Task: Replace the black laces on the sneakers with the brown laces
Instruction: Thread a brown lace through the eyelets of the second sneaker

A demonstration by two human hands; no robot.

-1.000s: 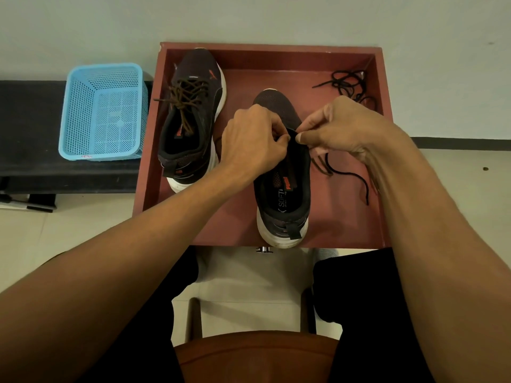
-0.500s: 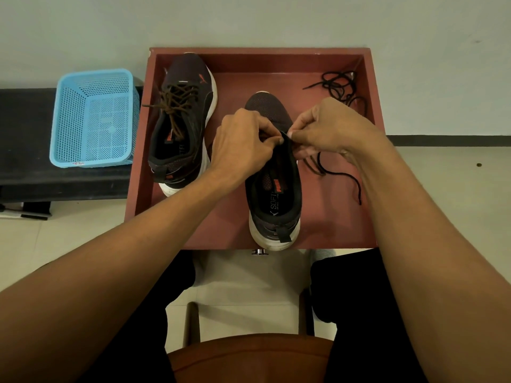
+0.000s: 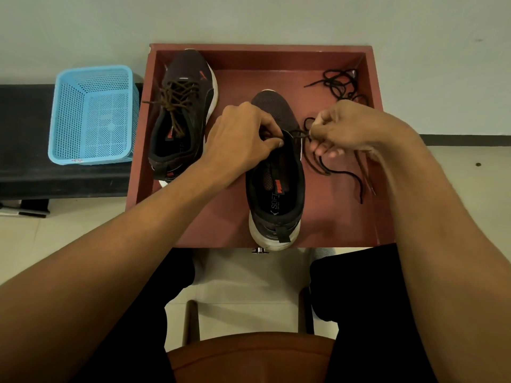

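Two dark sneakers stand in a red-brown tray (image 3: 318, 222). The left sneaker (image 3: 182, 114) carries brown laces. The right sneaker (image 3: 276, 178) sits in the tray's middle, toe pointing away from me. My left hand (image 3: 237, 139) grips the tongue and collar at the top of its opening. My right hand (image 3: 351, 128) pinches a black lace (image 3: 298, 134) that runs out of the shoe's right side; its loose end (image 3: 345, 175) trails over the tray floor. A thin brown lace (image 3: 365, 172) lies under my right wrist. Another black lace (image 3: 337, 84) is bundled in the far right corner.
A light-blue perforated plastic basket (image 3: 94, 114) sits on a dark bench (image 3: 25, 167) left of the tray. A pale wall rises behind the tray. My knees in black trousers and a wooden chair seat (image 3: 249, 355) fill the near edge, with pale floor tiles around.
My right hand has pulled away to the right, drawing the black lace out from the shoe's collar. My left hand stays on the shoe's opening.
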